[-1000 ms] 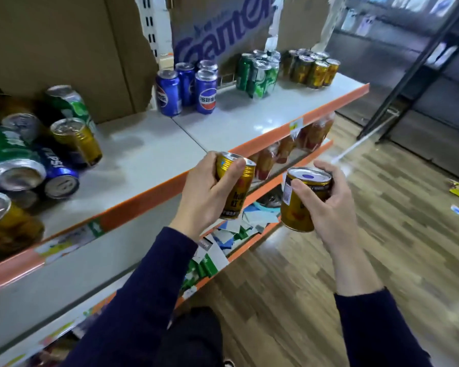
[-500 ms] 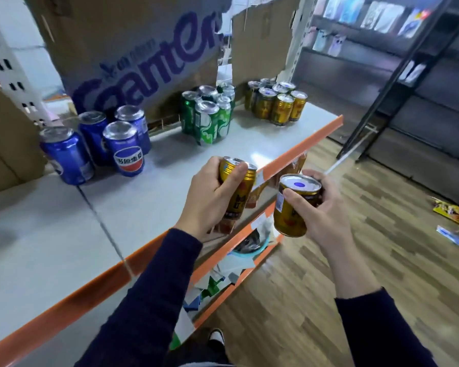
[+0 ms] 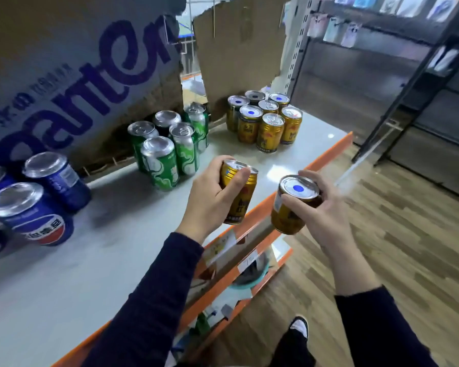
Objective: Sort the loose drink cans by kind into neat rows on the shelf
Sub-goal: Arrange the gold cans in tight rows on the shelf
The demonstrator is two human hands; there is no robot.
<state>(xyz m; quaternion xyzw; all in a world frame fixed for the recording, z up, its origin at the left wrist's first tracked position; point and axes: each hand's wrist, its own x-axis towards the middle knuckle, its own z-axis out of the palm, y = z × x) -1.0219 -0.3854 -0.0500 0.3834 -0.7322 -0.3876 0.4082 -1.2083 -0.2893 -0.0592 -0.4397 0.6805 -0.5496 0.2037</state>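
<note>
Gripping a gold can (image 3: 240,205) tilted above the shelf (image 3: 90,260) near its orange front edge, the left hand (image 3: 210,197) has its fingers (image 3: 217,165) clamped round it. The right hand (image 3: 321,210), fingers clamped likewise, holds a blue-dotted gold can (image 3: 286,221) just past that edge, over the wooden floor (image 3: 408,234). On the shelf stand grouped gold cans (image 3: 265,123) far right, green cans (image 3: 167,152) in the middle, and blue cans (image 3: 37,202) left.

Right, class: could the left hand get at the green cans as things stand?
Reach, probably yes: nothing stands between the left hand and the green cans; but it grips a gold can, so it cannot take one.
</note>
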